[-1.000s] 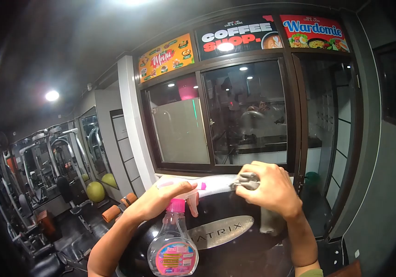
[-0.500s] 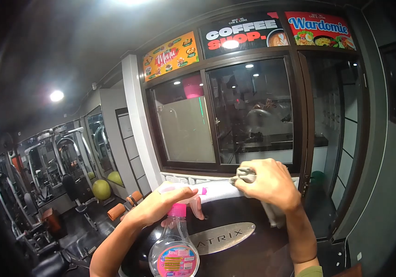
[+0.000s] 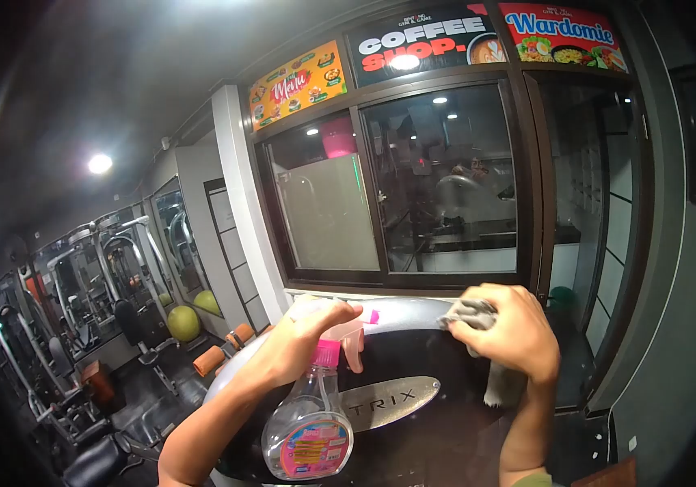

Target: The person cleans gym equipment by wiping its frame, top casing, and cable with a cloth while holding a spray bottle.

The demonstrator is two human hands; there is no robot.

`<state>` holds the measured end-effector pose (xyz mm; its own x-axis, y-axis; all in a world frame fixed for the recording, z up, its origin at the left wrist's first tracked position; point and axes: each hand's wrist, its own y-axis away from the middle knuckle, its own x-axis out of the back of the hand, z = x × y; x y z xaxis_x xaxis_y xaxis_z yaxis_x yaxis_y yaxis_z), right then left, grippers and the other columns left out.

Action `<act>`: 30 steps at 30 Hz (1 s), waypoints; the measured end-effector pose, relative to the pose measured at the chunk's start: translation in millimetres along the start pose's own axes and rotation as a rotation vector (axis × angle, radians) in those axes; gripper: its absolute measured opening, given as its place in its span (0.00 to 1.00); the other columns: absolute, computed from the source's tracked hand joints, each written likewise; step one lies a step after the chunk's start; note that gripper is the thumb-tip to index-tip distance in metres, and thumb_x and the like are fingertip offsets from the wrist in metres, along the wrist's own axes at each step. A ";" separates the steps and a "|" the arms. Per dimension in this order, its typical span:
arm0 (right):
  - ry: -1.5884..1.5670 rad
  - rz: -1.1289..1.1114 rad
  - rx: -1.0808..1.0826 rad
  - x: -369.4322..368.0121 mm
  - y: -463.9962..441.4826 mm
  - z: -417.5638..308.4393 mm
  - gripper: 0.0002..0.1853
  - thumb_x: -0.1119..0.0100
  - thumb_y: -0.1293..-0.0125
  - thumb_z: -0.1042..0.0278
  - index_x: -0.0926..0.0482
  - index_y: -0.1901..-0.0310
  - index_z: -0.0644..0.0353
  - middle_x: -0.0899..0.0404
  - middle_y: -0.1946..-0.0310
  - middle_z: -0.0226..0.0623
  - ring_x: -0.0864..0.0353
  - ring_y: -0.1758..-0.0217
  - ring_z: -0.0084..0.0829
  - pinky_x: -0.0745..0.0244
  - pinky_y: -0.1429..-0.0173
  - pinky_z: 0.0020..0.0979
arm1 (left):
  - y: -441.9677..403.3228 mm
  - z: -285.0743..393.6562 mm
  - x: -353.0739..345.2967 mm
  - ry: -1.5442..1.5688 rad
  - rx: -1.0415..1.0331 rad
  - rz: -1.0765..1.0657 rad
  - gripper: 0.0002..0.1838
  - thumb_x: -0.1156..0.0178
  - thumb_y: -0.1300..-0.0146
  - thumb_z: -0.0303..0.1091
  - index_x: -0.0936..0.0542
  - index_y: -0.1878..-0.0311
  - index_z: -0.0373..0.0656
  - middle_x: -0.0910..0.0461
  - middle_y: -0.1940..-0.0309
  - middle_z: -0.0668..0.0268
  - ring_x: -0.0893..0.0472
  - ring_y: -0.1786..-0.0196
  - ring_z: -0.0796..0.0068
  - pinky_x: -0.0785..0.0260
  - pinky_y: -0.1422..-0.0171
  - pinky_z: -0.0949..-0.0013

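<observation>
My left hand is closed around the head of a clear spray bottle with a pink collar, a pink nozzle tip and a colourful label. The bottle hangs upright in front of a black machine panel that has a silver rim and an oval badge reading "TRIX", its left part hidden by the bottle. Near the right end of the rim, my right hand grips a bunched grey cloth. One end of the cloth dangles below the hand, over the panel's right side.
Behind the machine is a window with dark frames, under menu and coffee shop signs. Gym machines and a green exercise ball stand at left. Orange foam rollers sit close to the machine's left side.
My right hand has moved right along the silver rim with the cloth. My left hand and the spray bottle have shifted slightly right in view, while the camera has tilted a little.
</observation>
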<state>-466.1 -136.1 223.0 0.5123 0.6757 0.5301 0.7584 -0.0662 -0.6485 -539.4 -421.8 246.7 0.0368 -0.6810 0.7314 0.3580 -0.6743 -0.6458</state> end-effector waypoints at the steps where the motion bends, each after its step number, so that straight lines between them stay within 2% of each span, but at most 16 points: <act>1: -0.003 0.087 0.042 -2.6 9.3 6.0 0.12 0.30 0.47 0.60 0.14 0.65 0.58 0.15 0.72 0.40 0.14 0.66 0.45 0.22 0.58 0.39 | -2.9 0.8 1.4 -0.043 -0.066 -0.053 0.17 0.44 0.31 0.31 0.22 0.44 0.31 0.13 0.65 0.54 0.16 0.54 0.55 0.28 0.39 0.57; 2: 0.016 0.116 0.035 -1.3 18.0 5.2 0.13 0.28 0.48 0.61 0.13 0.64 0.59 0.14 0.66 0.41 0.13 0.62 0.47 0.21 0.56 0.40 | -5.7 1.7 2.7 -0.082 -0.133 -0.103 0.19 0.43 0.33 0.28 0.24 0.40 0.32 0.14 0.63 0.54 0.16 0.53 0.53 0.29 0.38 0.55; 5: 0.040 0.228 0.032 -8.0 32.5 1.6 0.11 0.27 0.47 0.61 0.13 0.64 0.56 0.14 0.66 0.39 0.13 0.62 0.46 0.20 0.56 0.41 | -4.5 -4.1 -2.3 -0.052 -0.097 -0.059 0.16 0.44 0.32 0.27 0.24 0.43 0.32 0.14 0.64 0.54 0.16 0.54 0.54 0.27 0.40 0.54; 11: 0.038 0.259 0.100 -25.4 23.1 -1.6 0.11 0.28 0.47 0.61 0.13 0.63 0.55 0.15 0.64 0.36 0.13 0.62 0.44 0.20 0.56 0.41 | -9.3 16.5 6.0 0.370 0.404 -0.162 0.16 0.53 0.25 0.33 0.25 0.45 0.29 0.14 0.64 0.53 0.16 0.53 0.56 0.29 0.37 0.57; 14: 0.080 0.189 0.144 -34.2 9.5 -11.6 0.12 0.29 0.45 0.59 0.14 0.62 0.56 0.16 0.64 0.37 0.13 0.60 0.44 0.19 0.54 0.42 | -2.1 13.0 -3.8 -0.026 0.039 -0.022 0.18 0.55 0.23 0.35 0.24 0.45 0.29 0.14 0.63 0.53 0.17 0.52 0.56 0.30 0.35 0.58; 17: 0.065 0.106 0.288 -45.1 -7.1 -22.2 0.14 0.30 0.43 0.58 0.14 0.58 0.55 0.18 0.62 0.39 0.14 0.59 0.45 0.20 0.52 0.43 | -4.8 18.7 -0.9 0.141 0.208 -0.087 0.18 0.55 0.23 0.34 0.24 0.44 0.29 0.14 0.61 0.53 0.17 0.50 0.56 0.31 0.34 0.57; 19: 0.045 0.097 0.370 -52.8 -15.9 -25.8 0.15 0.31 0.43 0.57 0.13 0.57 0.55 0.16 0.62 0.39 0.13 0.59 0.46 0.19 0.52 0.44 | -2.8 18.8 -2.1 0.027 0.124 -0.053 0.18 0.54 0.24 0.35 0.24 0.43 0.30 0.14 0.59 0.53 0.17 0.50 0.56 0.31 0.33 0.57; 23: 0.104 0.022 0.218 -28.8 -22.4 -14.5 0.15 0.33 0.43 0.54 0.12 0.59 0.54 0.14 0.63 0.41 0.12 0.59 0.48 0.18 0.53 0.45 | -1.1 17.5 4.2 -0.070 0.112 -0.126 0.19 0.53 0.25 0.35 0.23 0.40 0.32 0.15 0.53 0.53 0.18 0.46 0.53 0.33 0.31 0.57; 26: 0.196 -0.116 -0.030 -5.7 -29.9 -18.1 0.14 0.33 0.43 0.55 0.12 0.60 0.53 0.14 0.63 0.41 0.13 0.59 0.48 0.18 0.54 0.45 | 9.2 20.1 -0.5 -0.159 0.216 -0.038 0.19 0.52 0.26 0.34 0.23 0.39 0.34 0.17 0.48 0.53 0.20 0.41 0.51 0.34 0.30 0.56; 30: 0.104 0.099 0.271 -46.0 -42.5 -7.7 0.13 0.33 0.41 0.56 0.13 0.58 0.52 0.15 0.63 0.40 0.13 0.59 0.49 0.19 0.54 0.45 | 11.6 27.7 -0.2 -0.189 0.158 -0.045 0.19 0.50 0.29 0.33 0.22 0.39 0.36 0.18 0.44 0.52 0.22 0.38 0.50 0.33 0.30 0.56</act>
<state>-518.8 -170.0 230.4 0.6276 0.5959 0.5009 0.5744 0.0799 -0.8147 -509.5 -421.6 245.0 0.1860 -0.5754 0.7964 0.5045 -0.6396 -0.5799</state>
